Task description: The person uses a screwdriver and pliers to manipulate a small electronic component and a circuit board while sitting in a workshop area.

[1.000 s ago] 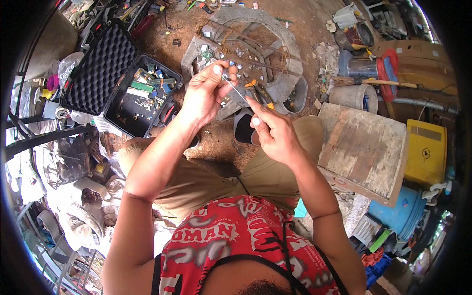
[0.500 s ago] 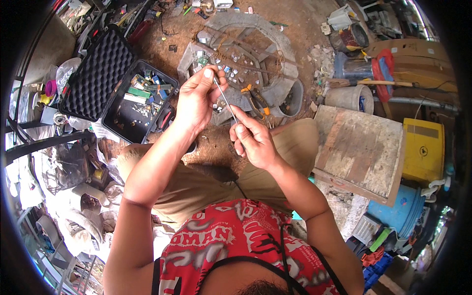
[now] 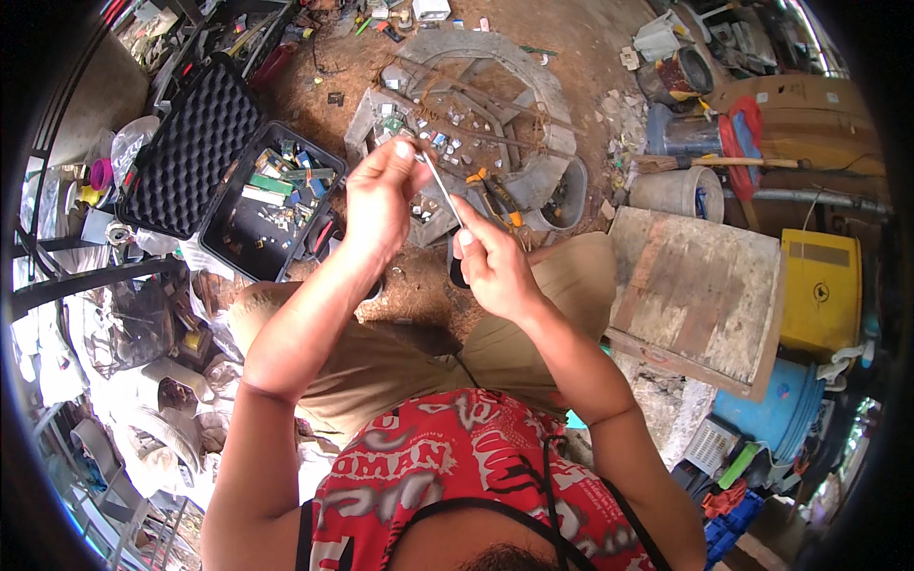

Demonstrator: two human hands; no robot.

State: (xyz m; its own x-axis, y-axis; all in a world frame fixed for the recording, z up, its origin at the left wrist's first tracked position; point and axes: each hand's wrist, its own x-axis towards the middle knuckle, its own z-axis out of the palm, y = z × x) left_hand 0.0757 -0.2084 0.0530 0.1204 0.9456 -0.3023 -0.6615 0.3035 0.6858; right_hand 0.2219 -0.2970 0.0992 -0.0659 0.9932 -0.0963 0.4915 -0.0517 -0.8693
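Observation:
My left hand (image 3: 383, 193) is raised above the floor, fingers closed around a small metal piece at the upper end of a thin metal rod (image 3: 442, 187), apparently a screwdriver; the piece is mostly hidden. My right hand (image 3: 492, 261) is closed on the rod's lower end, thumb and index finger along it. Just behind the rod, yellow-and-black pliers (image 3: 503, 202) lie beside scattered small electronic scraps (image 3: 457, 120) on an octagonal grey frame (image 3: 557, 105). To the left, an open black case (image 3: 249, 235) with a foam lid (image 3: 186, 143) holds circuit boards and small pieces.
A worn wooden board (image 3: 695, 295) is at my right, beside a yellow case (image 3: 820, 281), a blue barrel (image 3: 771, 409) and a white bucket (image 3: 666, 195). A long-handled brush (image 3: 724, 162) lies behind the bucket. Cluttered bags and scrap (image 3: 171, 400) crowd the left.
Over the last second both hands shifted slightly leftward, the right one also lower. In the latest half second the left hand dropped a little, still holding the rod with the right.

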